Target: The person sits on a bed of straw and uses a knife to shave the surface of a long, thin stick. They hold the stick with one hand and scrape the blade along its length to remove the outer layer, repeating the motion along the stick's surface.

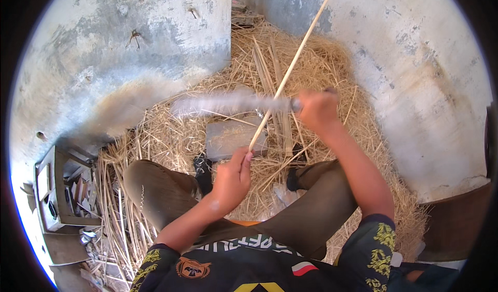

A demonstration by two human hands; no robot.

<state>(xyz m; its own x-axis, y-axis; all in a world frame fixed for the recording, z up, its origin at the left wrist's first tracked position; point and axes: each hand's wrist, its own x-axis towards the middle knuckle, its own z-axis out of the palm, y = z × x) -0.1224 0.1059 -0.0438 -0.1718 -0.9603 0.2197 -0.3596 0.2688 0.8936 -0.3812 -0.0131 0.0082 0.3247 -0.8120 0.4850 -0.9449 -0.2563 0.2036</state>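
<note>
My left hand (230, 182) is closed round the lower end of a long, pale, thin strip (296, 58), which looks like split bamboo. The strip slants away from me, up and to the right, past the upper edge of the view. In my right hand (317, 110) is the handle of a large knife, closed in my fist. Its long blade (228, 104) points left across the strip and is smeared by motion. Whether the blade touches the strip I cannot tell. Below the blade, between my feet, lies a grey block (223, 145) strewn with shavings.
Straw-like shavings (321, 66) cover the floor around my bent knees. Long strips (122, 214) lie in a heap at my left, beside a wooden box-like frame (62, 188) holding scraps. Worn grey walls (155, 27) stand close ahead and on both sides.
</note>
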